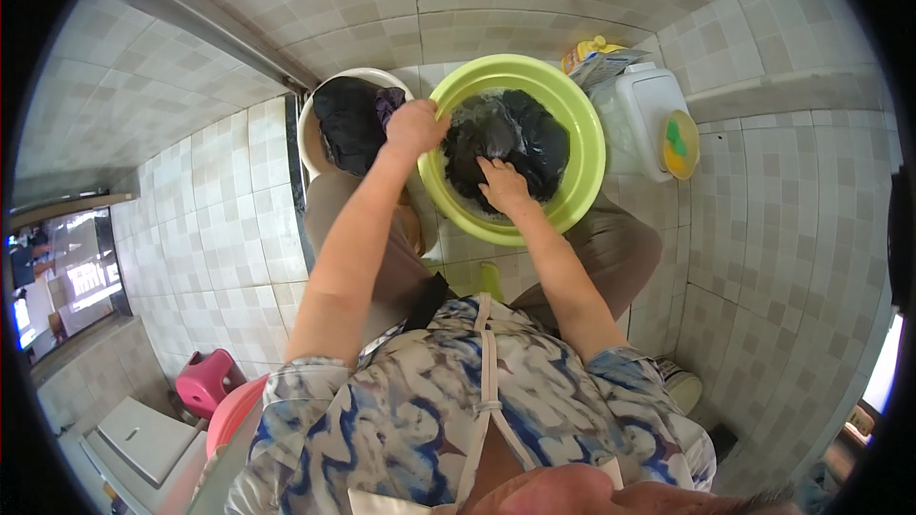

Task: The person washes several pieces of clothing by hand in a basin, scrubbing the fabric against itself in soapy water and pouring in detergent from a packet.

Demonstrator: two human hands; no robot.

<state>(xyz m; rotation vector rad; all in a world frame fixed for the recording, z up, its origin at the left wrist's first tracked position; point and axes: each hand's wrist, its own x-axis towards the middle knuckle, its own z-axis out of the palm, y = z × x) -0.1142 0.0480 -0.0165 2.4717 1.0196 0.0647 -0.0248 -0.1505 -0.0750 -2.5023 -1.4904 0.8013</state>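
Note:
Between my knees stands a lime-green plastic basin (588, 150) of sudsy water. Dark wet cloth (533, 129) lies in the water and partly breaks its surface. My left hand (417, 127) grips the basin's left rim, its fingers bent over the edge. Reaching in over the near rim, my right hand (504, 184) rests on the cloth with its fingers spread. Left of the basin is a white tub (308, 139) holding black garments (351, 121) and a dark purple piece of cloth (388, 104), close by my left hand.
On the right, a white lidded container (650, 114) stands against the tiled wall, a soap dish (687, 139) at its side. Behind the basin are yellow packaging (590, 50) and a grey packet (607, 68). A pink stool (206, 383) stands at lower left.

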